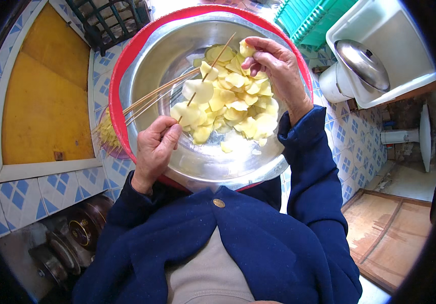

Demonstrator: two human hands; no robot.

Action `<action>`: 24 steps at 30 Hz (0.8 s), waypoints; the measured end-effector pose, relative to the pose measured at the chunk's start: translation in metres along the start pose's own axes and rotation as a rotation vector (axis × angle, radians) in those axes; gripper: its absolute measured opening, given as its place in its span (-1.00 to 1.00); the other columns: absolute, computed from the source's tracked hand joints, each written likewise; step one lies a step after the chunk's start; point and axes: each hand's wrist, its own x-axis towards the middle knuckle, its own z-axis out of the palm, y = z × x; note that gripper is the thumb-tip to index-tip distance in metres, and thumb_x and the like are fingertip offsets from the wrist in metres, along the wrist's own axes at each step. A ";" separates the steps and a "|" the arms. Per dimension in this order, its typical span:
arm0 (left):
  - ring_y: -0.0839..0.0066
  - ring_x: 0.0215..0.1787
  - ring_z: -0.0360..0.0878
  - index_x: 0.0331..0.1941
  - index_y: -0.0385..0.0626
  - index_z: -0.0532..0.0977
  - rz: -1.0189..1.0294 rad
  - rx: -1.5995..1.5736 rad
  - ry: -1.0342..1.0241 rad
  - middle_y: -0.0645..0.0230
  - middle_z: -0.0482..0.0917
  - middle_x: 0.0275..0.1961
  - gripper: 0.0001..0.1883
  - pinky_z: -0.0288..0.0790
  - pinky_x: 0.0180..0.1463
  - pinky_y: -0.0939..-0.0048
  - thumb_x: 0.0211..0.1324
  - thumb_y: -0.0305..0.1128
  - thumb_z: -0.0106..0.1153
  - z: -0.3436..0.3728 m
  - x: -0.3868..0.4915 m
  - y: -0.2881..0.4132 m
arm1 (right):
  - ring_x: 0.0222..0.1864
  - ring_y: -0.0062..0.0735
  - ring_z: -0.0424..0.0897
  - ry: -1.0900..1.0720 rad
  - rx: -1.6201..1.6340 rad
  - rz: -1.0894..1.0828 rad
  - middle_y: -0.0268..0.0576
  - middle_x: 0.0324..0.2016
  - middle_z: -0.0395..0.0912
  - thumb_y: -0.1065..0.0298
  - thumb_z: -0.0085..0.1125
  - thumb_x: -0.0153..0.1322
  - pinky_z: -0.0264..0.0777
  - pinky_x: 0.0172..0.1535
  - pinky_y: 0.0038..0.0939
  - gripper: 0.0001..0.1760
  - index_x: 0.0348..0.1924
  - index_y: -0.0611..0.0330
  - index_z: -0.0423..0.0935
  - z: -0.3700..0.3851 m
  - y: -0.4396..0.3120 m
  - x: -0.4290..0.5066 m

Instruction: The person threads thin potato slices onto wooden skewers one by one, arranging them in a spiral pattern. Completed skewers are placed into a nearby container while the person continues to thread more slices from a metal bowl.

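My left hand (156, 149) grips the lower end of a thin wooden skewer (223, 48), which slants up to the right over the bowl. Three pale yellow slices, apparently potato, are threaded along it. Between thumb and forefinger, my right hand (278, 68) pinches another slice (246, 48), just right of the skewer's upper tip. Below both hands, a wide stainless steel bowl (149, 68) holds a heap of loose slices (237, 91), with a little liquid at its bottom. Several bare skewers (153, 93) rest across the bowl's left rim, their far ends hidden behind the threaded slices.
The bowl sits inside a red plastic basin (116, 85). At its left, a pink container (117, 152) holds thin yellowish pieces. A green plastic rack (305, 19), a lidded white pot (333, 83) and a white tub (396, 34) stand at the upper right. A yellow panel (47, 91) lies left.
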 end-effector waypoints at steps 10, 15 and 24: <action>0.73 -0.60 0.34 -0.35 -0.25 0.46 0.016 0.063 -0.049 0.49 0.41 -0.64 -0.89 0.23 -0.51 0.64 0.19 -0.44 0.07 0.000 0.002 0.001 | -0.31 -0.48 0.61 0.012 -0.038 -0.051 -0.14 -0.31 0.58 0.28 0.07 0.42 0.51 -0.35 -0.57 -0.67 -0.04 0.30 0.48 0.000 0.000 -0.001; 0.73 -0.60 0.34 -0.34 -0.25 0.46 0.020 0.040 -0.055 0.49 0.41 -0.64 -0.89 0.23 -0.51 0.64 0.19 -0.44 0.06 0.001 0.001 0.000 | -0.40 -0.56 0.58 0.051 -0.008 -0.064 -0.19 -0.38 0.58 0.28 0.04 0.44 0.50 -0.36 -0.59 -0.70 -0.05 0.27 0.49 -0.001 0.001 -0.001; 0.73 -0.61 0.34 -0.34 -0.26 0.46 0.045 0.094 -0.079 0.47 0.41 -0.65 -0.89 0.24 -0.52 0.64 0.19 -0.45 0.06 0.000 0.001 0.000 | -0.24 -0.39 0.63 0.072 0.019 -0.089 -0.02 -0.21 0.55 0.39 0.01 0.43 0.57 -0.23 -0.52 -0.66 0.05 0.28 0.40 0.000 0.000 -0.001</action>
